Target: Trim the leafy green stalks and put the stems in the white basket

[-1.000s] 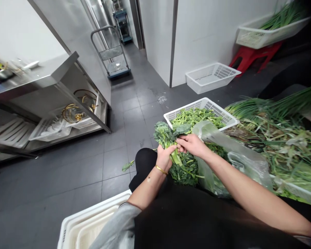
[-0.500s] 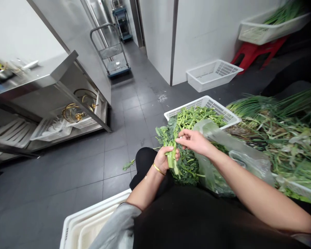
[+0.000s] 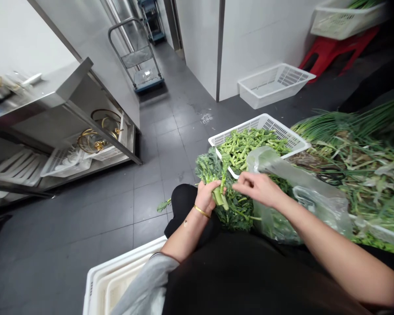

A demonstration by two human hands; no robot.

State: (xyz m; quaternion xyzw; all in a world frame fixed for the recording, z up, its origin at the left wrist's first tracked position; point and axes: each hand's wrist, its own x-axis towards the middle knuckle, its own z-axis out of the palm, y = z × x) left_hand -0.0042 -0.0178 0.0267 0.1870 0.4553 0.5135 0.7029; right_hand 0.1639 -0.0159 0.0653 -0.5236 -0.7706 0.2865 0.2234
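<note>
My left hand (image 3: 207, 195) is wrapped round a bunch of leafy green stems (image 3: 220, 197), its leaves pointing away from me and the cut ends toward me. Just right of the bunch, apart from it, my right hand (image 3: 258, 188) has its fingers curled together; whatever they may hold is too small to make out. Beyond both hands stands a white basket (image 3: 295, 139) of cut green stems (image 3: 246, 144). Under my hands lies a pile of dark leafy greens (image 3: 238, 214), beside a clear plastic bag (image 3: 265, 218).
Spring onions (image 3: 325, 127) are heaped at the right. A white basket (image 3: 262, 94) stands by the wall near a red stool (image 3: 328, 48). Stacked white crates (image 3: 96, 280) are at lower left, a steel shelf unit (image 3: 68, 105) at left, and a trolley (image 3: 147, 78) farther back.
My right hand has moved right, away from the bunch, and its fingers have curled in more. The bunch in my left hand has tilted a little. The view has shifted slightly.
</note>
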